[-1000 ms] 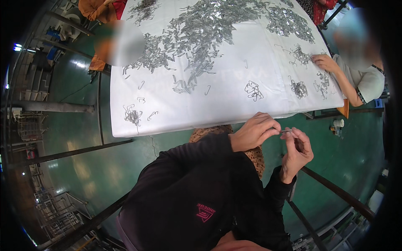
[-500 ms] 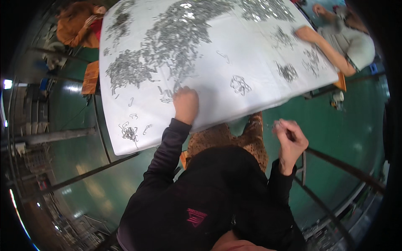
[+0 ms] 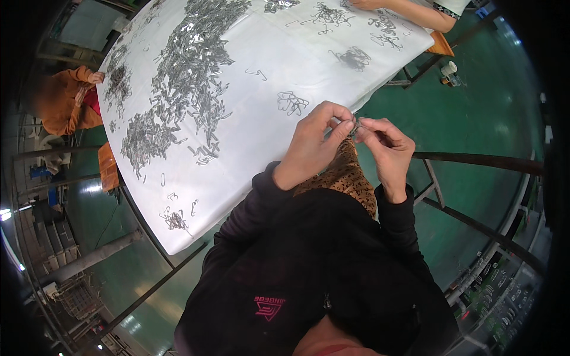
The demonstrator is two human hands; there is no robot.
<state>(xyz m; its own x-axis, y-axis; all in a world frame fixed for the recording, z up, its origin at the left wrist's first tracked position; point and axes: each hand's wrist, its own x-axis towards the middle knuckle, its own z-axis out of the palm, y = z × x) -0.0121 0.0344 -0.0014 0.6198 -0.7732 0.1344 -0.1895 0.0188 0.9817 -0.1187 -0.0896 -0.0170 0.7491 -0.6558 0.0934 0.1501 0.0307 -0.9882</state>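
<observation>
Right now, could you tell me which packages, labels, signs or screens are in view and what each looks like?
Printed logo: on the chest of the black jacket, lower centre; small, pinkish-red.
Small container: on the green floor past the white table, upper right; round, whitish.
No signs or screens can be made out.

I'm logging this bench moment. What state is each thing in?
Left hand: fingers pinched on a small metal clip, at the table edge.
Right hand: fingers pinched on the same clip.
Clip pile: spread loose across the table.
Small clip bunch: lying loose, apart from the hands.
Cup: upright on the floor.
</observation>
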